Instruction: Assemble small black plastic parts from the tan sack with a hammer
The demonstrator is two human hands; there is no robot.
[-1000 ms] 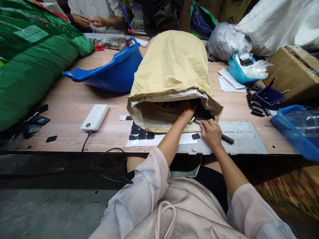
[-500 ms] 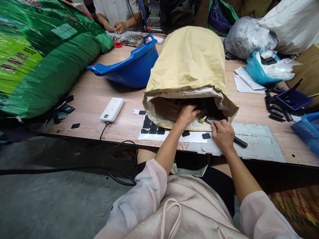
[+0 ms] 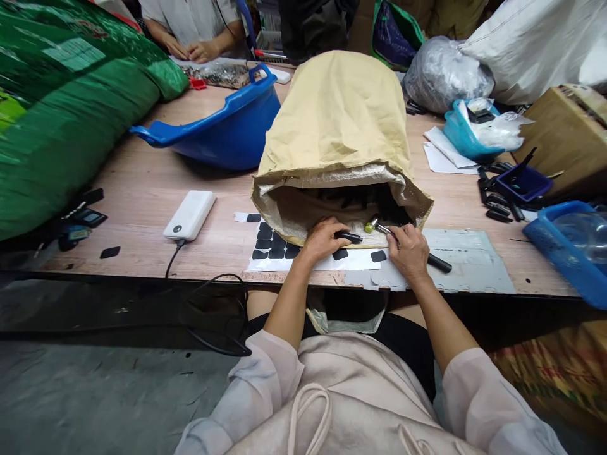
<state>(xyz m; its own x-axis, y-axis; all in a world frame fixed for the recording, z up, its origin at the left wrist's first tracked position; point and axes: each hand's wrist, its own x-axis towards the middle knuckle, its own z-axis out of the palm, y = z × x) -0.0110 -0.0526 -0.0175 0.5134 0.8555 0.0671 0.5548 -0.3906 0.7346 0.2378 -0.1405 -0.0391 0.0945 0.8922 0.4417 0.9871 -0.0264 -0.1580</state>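
Observation:
My left hand is closed on a small black oblong part at the mouth of a big yellow sack. In my right hand is a small hammer with a yellowish head, a metal shaft and a black grip; its head points left toward the sack's opening. The sack lies on its side, and dark pieces show inside it. Under my hands lie a white sheet with black rounded stickers and a grey flat board.
On the left are a white power bank with a cable, a blue basin and a large green sack. To the right stand a purple tray, black parts, a turquoise basket and a blue bin. Another person's hands work across the table.
My left hand has come back out of the sack's mouth toward me, and a black part now shows in it. My right hand still holds the hammer. The view has shifted slightly right.

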